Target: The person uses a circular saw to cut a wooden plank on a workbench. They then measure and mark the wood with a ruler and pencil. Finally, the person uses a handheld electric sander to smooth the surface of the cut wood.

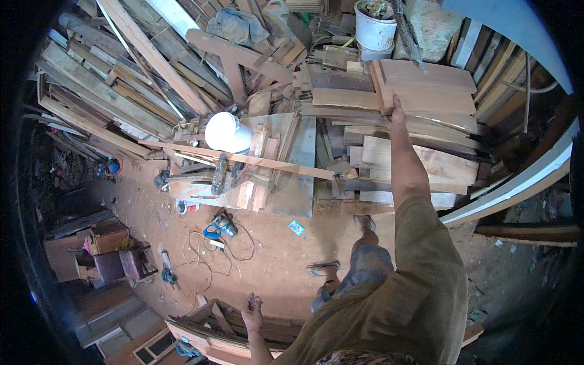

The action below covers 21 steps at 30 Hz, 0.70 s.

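My right hand (396, 111) reaches forward to a stack of reddish-brown planks and grips the near left corner of a wooden board (379, 85). The thumb lies along the wood, while the other fingers are mostly hidden. Beside it spreads a wide, smooth board (429, 91) on top of the stack. Down by my left side, my left hand (252, 312) hangs with loosely curled fingers slightly apart and nothing visible in it. It is nearest to a wooden frame (222, 319) below it.
A long thin strip (274, 164) crosses the workbench (298, 194), next to a white bucket (226, 132). On the dirt floor lie a blue power tool (222, 225) and looping cords. Timber piles (109, 91) fill the left back; another white bucket (374, 27) stands behind the stack.
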Motion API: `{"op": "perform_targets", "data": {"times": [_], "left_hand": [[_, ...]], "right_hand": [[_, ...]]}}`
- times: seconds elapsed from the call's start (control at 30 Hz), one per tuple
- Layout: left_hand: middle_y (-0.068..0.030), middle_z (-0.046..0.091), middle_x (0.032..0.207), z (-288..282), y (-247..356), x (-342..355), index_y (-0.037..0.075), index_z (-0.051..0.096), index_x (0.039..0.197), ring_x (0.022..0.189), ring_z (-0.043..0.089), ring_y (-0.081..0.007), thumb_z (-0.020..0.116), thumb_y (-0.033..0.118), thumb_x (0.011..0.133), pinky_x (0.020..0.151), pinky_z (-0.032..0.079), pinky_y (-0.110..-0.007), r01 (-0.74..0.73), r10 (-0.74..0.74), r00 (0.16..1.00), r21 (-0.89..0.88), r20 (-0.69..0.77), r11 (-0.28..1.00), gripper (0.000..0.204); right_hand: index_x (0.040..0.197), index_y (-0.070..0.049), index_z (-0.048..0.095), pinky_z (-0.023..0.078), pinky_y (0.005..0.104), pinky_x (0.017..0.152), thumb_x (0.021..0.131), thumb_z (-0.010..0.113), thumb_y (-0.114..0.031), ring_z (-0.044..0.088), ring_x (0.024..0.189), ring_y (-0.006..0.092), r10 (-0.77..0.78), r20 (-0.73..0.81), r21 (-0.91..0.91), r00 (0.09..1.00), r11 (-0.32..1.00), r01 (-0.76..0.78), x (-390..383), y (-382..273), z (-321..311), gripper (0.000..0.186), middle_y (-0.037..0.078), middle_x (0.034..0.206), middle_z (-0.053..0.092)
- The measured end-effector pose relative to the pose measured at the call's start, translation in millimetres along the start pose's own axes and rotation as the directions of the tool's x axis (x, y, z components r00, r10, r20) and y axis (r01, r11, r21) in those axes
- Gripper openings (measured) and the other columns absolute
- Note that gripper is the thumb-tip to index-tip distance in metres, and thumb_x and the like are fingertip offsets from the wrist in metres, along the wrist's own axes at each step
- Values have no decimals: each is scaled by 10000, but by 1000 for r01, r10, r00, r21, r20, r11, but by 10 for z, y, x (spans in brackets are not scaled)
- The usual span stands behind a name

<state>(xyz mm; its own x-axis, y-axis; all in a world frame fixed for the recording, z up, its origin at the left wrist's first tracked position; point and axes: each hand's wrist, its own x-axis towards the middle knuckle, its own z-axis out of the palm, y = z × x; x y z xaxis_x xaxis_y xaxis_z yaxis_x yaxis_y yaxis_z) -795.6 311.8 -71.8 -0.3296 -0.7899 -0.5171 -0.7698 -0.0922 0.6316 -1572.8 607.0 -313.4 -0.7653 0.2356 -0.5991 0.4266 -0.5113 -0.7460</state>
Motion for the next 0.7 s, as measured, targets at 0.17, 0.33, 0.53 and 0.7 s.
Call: {"op": "perform_targets", "data": {"times": [0.17,0.33,0.53,0.7], "left_hand": [[-52,702,956,-36,-592,-379,-78,615,1273,876,641,-122,781,211,918,815,528,-274,33,-33,999,56,5,998,487],[-170,751,1001,286,-1085,-421,-15,679,1200,929,728,-294,817,326,860,824,571,-389,14,-41,998,454,50,891,501],[-240,711,1115,1707,905,450,4,694,1175,1049,696,-378,731,314,935,917,541,-423,-571,475,810,279,344,772,393],[-253,673,1136,3318,3361,704,25,622,1288,1041,636,-442,748,332,893,916,504,-505,-932,758,355,145,548,332,516]], "right_hand": [[716,-190,598,429,321,545,839,789,-567,535,536,150,-36,68,60,997,998,32,-3,61,-115,440,-2,586,528],[781,-179,617,473,315,513,906,750,-494,547,510,145,56,223,-27,973,998,-51,-544,93,-701,363,-8,585,531],[1147,-118,657,542,351,613,876,752,-501,689,817,195,256,256,130,932,947,-295,-1601,292,-1209,478,65,946,702],[1395,-106,538,559,376,859,903,734,-412,641,1155,217,162,120,-12,979,987,-162,-1803,385,-1445,611,86,1284,653]]}}
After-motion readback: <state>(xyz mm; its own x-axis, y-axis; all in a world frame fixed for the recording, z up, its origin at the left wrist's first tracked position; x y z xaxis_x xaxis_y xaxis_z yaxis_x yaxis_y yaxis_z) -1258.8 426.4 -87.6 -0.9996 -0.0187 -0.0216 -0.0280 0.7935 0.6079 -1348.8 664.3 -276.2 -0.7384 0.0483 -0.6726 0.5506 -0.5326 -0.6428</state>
